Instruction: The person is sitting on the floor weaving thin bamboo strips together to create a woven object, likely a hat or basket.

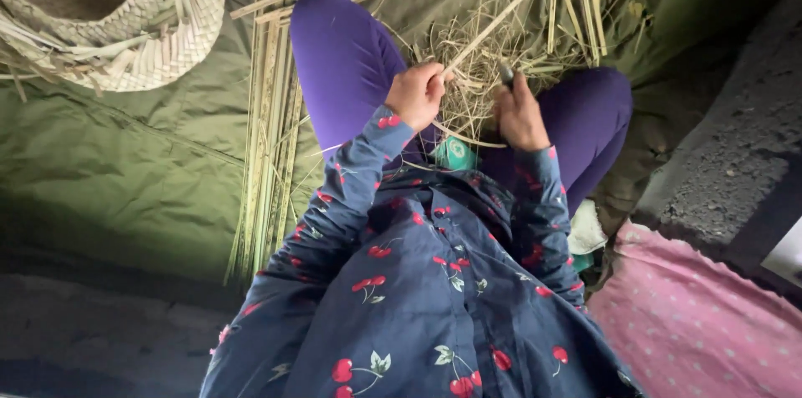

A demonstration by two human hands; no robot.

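My left hand [415,95] is closed around a long dry palm strip [510,7] that runs up and to the right. My right hand [519,114] grips a small dark tool [505,74], probably a knife, held against the strip's lower end. Both hands hover over my lap, between my knees in purple trousers [342,55]. A loose pile of thin dry shavings [480,72] lies just beyond the hands. My sleeves are dark blue with red cherries.
A half-woven straw basket [142,30] sits at the upper left on the green tarp [109,164]. A bundle of long palm strips [271,147] lies along my left leg, more strips at the top. A pink dotted cloth [693,323] lies lower right, beside a concrete ledge [735,156].
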